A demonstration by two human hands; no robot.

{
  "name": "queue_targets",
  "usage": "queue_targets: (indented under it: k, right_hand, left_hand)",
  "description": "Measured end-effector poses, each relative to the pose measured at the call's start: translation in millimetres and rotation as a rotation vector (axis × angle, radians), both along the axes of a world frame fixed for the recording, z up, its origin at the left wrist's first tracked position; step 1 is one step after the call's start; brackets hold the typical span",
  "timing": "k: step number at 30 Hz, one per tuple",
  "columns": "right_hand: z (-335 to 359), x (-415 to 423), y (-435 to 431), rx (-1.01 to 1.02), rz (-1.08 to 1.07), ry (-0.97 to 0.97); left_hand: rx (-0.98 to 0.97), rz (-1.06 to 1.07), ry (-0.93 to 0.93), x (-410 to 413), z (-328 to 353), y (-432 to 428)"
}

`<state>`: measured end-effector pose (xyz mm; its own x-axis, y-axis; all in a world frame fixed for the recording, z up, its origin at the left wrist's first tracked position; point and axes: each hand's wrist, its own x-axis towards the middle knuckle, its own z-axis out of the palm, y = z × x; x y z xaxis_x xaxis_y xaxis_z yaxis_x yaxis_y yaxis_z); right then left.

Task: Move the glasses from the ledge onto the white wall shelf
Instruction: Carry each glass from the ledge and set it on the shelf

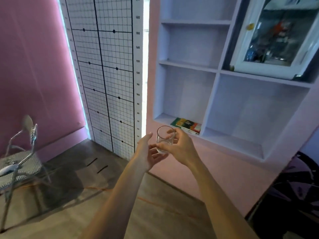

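The right grip [179, 147] pinches the clear glass tumbler [164, 140], left grip [148, 152] spread; set it upright on the white wall shelf [241, 142].

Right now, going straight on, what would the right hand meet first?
Probably the white wall shelf, near the book in its lower-left compartment. The way from the right hand and glass looks free; depth is unclear.
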<state>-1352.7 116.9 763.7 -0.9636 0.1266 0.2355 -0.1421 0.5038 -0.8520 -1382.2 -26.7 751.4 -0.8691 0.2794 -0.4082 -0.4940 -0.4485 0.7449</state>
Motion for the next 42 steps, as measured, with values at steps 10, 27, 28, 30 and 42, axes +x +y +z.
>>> queue_targets:
  k: [10,27,28,30,42]
  right_hand:
    - [45.0,-157.1,15.9,0.006,-0.115,0.036]
    - [124.8,-383.8,75.3,0.069,-0.037,0.236]
    - [135.9,-397.2,81.8,0.061,-0.048,0.268]
    - [160.7,-424.7,94.0,0.017,-0.066,0.319]
    - [233.1,-591.1,128.9,0.057,-0.319,0.25]
  left_hand:
    - [-0.05,-0.107,0.145,-166.5,48.2,24.3]
    - [-0.028,-0.072,0.255,-394.6,135.0,81.4]
    - [-0.017,-0.065,0.274,-406.7,146.2,86.8]
    - [0.015,-0.047,0.314,-427.4,168.1,97.3]
    - [0.091,0.087,0.354,-509.2,207.9,121.8]
